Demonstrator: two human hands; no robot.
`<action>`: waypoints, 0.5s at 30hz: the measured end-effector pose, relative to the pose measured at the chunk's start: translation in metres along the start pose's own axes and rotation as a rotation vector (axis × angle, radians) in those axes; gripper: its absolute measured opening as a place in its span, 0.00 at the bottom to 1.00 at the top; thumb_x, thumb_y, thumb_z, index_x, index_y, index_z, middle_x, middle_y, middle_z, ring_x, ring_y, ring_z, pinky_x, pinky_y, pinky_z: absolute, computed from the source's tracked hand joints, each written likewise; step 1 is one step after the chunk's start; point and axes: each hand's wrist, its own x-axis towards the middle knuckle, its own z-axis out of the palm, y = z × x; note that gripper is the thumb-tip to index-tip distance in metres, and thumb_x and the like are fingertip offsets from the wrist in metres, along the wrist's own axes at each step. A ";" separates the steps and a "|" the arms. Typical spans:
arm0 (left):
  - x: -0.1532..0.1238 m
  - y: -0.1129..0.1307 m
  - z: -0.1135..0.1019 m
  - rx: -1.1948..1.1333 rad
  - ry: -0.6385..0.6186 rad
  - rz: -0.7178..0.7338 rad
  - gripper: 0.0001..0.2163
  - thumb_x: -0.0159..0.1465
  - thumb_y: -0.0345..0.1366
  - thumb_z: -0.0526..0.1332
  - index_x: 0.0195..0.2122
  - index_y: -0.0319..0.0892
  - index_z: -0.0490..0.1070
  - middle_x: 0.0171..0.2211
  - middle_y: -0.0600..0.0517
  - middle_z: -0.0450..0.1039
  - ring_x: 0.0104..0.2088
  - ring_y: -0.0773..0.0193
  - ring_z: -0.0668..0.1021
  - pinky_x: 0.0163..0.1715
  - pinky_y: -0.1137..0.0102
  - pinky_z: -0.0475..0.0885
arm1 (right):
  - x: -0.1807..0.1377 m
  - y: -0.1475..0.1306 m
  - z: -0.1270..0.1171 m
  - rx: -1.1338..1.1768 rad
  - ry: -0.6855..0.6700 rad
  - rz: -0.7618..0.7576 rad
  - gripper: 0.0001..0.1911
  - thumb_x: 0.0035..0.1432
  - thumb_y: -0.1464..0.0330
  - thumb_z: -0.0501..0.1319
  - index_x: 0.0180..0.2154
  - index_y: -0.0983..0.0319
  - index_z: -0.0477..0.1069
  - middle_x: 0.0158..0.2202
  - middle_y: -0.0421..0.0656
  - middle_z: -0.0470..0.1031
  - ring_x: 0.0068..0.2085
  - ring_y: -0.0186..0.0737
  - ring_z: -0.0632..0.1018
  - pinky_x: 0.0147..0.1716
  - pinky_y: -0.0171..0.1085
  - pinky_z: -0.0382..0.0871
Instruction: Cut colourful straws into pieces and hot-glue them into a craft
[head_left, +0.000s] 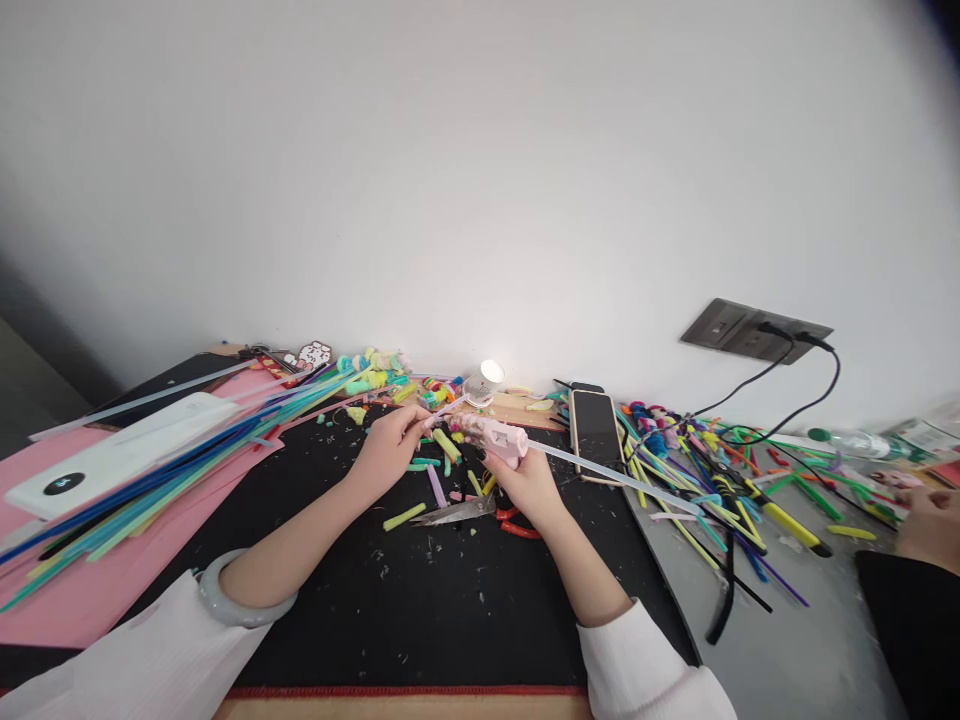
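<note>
Pinched between the fingertips of my left hand [391, 448] is a short lilac pipe cleaner [451, 407]. My right hand [527, 485] is wrapped round a pale pink hot glue gun [499, 438], its nozzle end pointing left toward my left fingers. A long translucent glue stick [611, 468] juts out of the gun's back to the right. Under the hands, scissors [459, 513] with red handles lie on the black mat [337, 600], among cut pieces of yellow, green and lilac pipe cleaner. Just beyond the hands, a small lit white lamp [482, 384] stands by the wall.
Left lies a bundle of pipe cleaners [187, 465] with a white device [124, 455] on pink sheets. A phone [598, 432] sits right of the glue gun. Loose pipe cleaners, a yellow-black cutter [791, 520], and a bottle [851, 442] lie farther right, near another person's hand [932, 525].
</note>
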 end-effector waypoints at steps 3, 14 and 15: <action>0.000 0.000 0.000 0.008 -0.015 0.030 0.11 0.65 0.41 0.51 0.29 0.45 0.66 0.22 0.56 0.65 0.22 0.64 0.68 0.25 0.71 0.63 | 0.001 0.001 0.000 -0.002 0.003 -0.018 0.22 0.55 0.59 0.61 0.48 0.64 0.77 0.46 0.48 0.81 0.47 0.51 0.79 0.48 0.45 0.72; -0.001 0.005 0.000 0.016 -0.025 0.050 0.11 0.65 0.41 0.51 0.28 0.44 0.66 0.19 0.57 0.63 0.21 0.65 0.66 0.26 0.71 0.62 | 0.000 0.000 0.000 0.018 -0.022 0.006 0.21 0.56 0.60 0.61 0.47 0.65 0.77 0.46 0.48 0.81 0.46 0.51 0.79 0.47 0.44 0.72; 0.000 0.004 0.000 0.017 -0.025 0.053 0.11 0.65 0.41 0.51 0.28 0.44 0.66 0.19 0.57 0.63 0.21 0.65 0.66 0.26 0.71 0.62 | 0.000 -0.001 0.000 0.018 -0.022 0.005 0.21 0.56 0.61 0.61 0.47 0.65 0.77 0.46 0.48 0.81 0.46 0.51 0.79 0.47 0.45 0.72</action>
